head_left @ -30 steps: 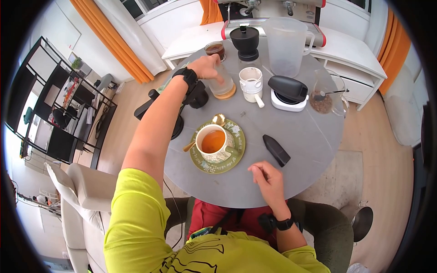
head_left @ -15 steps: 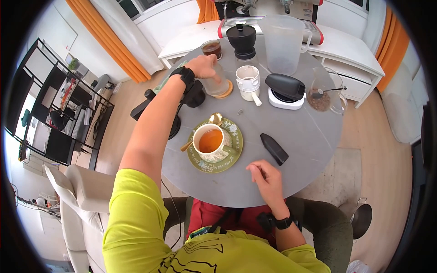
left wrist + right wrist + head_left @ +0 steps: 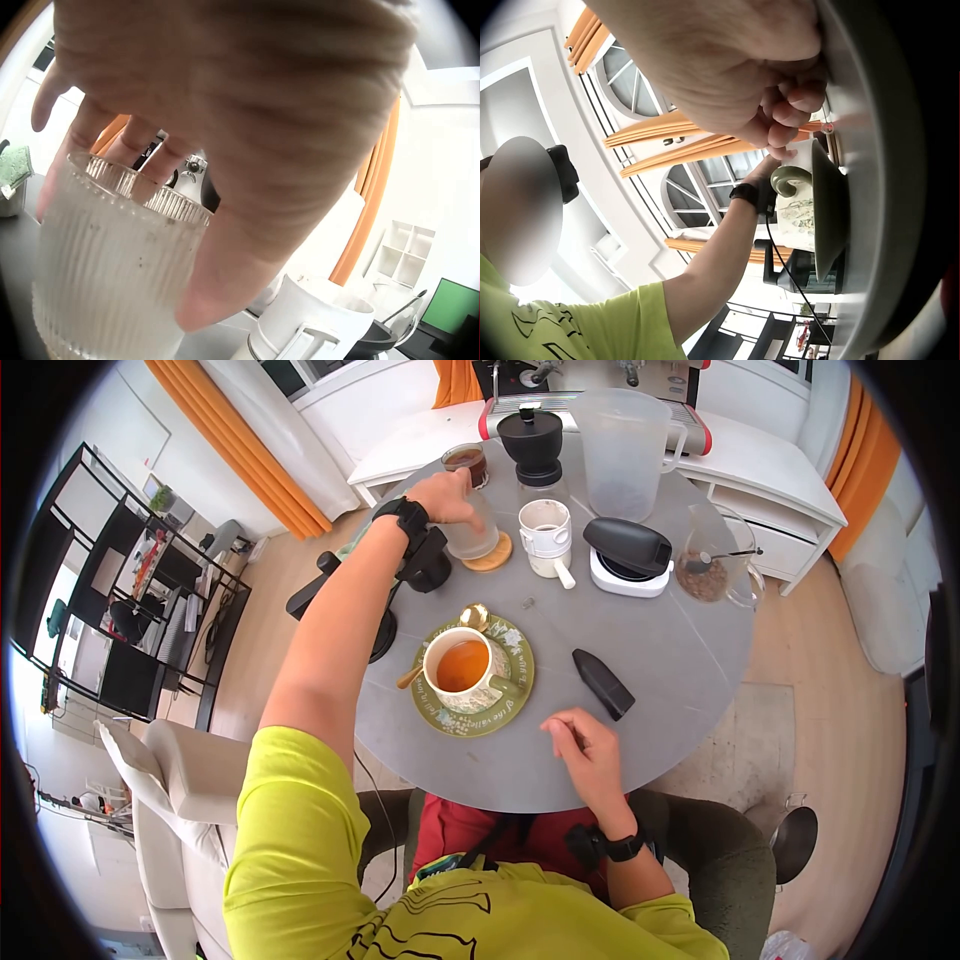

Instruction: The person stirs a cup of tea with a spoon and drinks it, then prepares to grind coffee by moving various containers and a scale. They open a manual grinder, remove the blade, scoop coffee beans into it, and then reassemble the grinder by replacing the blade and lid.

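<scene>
My left hand [image 3: 440, 498] reaches to the far left of the round table and grips a clear ribbed glass [image 3: 112, 255], thumb on the near side and fingers round the far side. The glass overlaps the left part of a round wooden coaster [image 3: 494, 559]. By the table's front edge my right hand [image 3: 590, 755] rests with loosely curled fingers, holding nothing. Near it lie a black wedge-shaped object [image 3: 603, 685] and a patterned cup [image 3: 465, 700] of amber liquid on a green saucer [image 3: 440, 718], with a gold spoon [image 3: 474, 618] on the saucer.
Behind the glass stands a small glass of dark drink [image 3: 467, 460]. A black-topped hand grinder [image 3: 531, 445], white mug-like vessel [image 3: 546, 535], clear pitcher [image 3: 625, 450], white scale [image 3: 630, 582] and glass jug with brown beans [image 3: 703, 578] stand rightward. A black kettle-like vessel [image 3: 430, 572] sits under my left wrist.
The ribbed glass in my left hand has shifted left, off the middle of the coaster, so more of the coaster shows. My right hand has stayed in place.
</scene>
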Action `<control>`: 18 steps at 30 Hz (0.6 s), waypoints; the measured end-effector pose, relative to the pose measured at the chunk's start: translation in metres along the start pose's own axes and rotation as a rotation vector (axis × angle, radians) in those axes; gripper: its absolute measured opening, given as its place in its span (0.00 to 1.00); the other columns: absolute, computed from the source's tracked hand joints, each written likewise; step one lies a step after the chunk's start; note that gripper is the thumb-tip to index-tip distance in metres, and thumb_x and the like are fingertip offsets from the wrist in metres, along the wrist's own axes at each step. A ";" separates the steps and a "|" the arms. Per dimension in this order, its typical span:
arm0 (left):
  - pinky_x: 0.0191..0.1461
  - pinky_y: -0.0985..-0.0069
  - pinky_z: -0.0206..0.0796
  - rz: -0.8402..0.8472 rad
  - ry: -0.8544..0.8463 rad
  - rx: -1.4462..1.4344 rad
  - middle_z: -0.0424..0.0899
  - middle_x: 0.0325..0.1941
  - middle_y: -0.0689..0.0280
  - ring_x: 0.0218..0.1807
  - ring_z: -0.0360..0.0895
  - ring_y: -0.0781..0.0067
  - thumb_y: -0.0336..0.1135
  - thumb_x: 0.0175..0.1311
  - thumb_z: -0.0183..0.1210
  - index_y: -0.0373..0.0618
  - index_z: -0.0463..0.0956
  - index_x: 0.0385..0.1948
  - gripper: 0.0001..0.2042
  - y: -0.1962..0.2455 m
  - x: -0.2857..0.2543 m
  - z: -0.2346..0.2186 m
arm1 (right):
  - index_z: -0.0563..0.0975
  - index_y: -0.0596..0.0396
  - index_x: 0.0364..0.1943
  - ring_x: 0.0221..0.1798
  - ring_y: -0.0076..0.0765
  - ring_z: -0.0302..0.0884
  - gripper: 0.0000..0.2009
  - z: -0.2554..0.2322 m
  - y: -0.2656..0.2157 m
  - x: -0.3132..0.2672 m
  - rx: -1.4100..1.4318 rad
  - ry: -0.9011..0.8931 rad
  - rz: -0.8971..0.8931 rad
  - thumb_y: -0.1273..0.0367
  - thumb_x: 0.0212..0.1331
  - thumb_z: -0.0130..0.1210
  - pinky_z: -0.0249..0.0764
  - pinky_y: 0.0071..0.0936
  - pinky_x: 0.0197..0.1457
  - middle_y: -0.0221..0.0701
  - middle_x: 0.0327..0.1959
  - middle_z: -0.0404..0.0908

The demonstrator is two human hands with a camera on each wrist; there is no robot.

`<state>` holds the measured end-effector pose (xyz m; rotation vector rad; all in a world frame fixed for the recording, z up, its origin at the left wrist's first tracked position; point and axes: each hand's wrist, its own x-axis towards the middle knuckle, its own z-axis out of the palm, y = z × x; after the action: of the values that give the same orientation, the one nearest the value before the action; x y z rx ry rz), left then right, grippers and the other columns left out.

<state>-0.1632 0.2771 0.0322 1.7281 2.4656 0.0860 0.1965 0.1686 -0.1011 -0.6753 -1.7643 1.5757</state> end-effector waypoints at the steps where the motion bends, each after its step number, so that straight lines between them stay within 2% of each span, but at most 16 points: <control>1: 0.54 0.64 0.69 0.007 -0.028 0.018 0.80 0.46 0.48 0.52 0.77 0.50 0.53 0.34 0.70 0.41 0.69 0.51 0.39 0.000 0.000 -0.001 | 0.79 0.58 0.32 0.18 0.15 0.63 0.06 0.001 0.000 0.000 -0.001 0.022 -0.024 0.72 0.64 0.53 0.57 0.19 0.22 0.24 0.15 0.70; 12: 0.53 0.65 0.69 0.015 -0.036 0.049 0.80 0.47 0.49 0.51 0.77 0.51 0.54 0.34 0.70 0.39 0.69 0.50 0.39 0.000 0.002 -0.001 | 0.79 0.58 0.32 0.18 0.15 0.62 0.05 0.001 -0.001 0.001 0.003 0.013 -0.019 0.73 0.64 0.53 0.57 0.19 0.22 0.23 0.15 0.69; 18: 0.53 0.64 0.69 -0.025 0.014 0.035 0.80 0.47 0.49 0.51 0.77 0.51 0.53 0.34 0.70 0.39 0.69 0.49 0.39 0.001 0.002 0.002 | 0.79 0.58 0.33 0.20 0.13 0.62 0.06 0.000 -0.002 -0.001 0.013 0.004 -0.006 0.73 0.65 0.53 0.57 0.17 0.24 0.22 0.16 0.69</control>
<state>-0.1628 0.2794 0.0304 1.7156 2.5123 0.0530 0.1972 0.1682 -0.0993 -0.6658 -1.7508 1.5793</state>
